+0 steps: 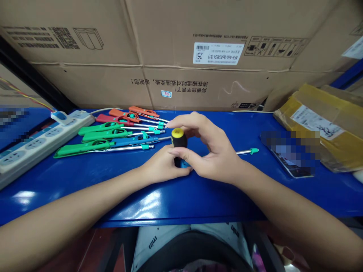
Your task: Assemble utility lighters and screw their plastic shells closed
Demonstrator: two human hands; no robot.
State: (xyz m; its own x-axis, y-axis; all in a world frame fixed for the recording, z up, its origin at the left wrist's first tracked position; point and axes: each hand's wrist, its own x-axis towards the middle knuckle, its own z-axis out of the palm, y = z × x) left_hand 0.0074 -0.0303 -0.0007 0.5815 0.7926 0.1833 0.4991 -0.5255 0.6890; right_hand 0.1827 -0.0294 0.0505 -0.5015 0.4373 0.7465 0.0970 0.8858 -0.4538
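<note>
Blue tabletop (147,207) fronts cardboard (107,85), left fingers (183,172) gripping a lighter (183,164), right fingers (187,120) a black handle (179,141).

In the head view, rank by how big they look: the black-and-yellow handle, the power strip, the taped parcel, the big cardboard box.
1. Big cardboard box
2. Taped parcel
3. Power strip
4. Black-and-yellow handle, partly hidden

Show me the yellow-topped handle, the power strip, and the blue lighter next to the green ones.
Yellow-topped handle (178,132): head view, on its yellow end.
Power strip (44,138): head view, on its top face, between sockets.
Blue lighter (124,141): head view, on its blue body.
</note>
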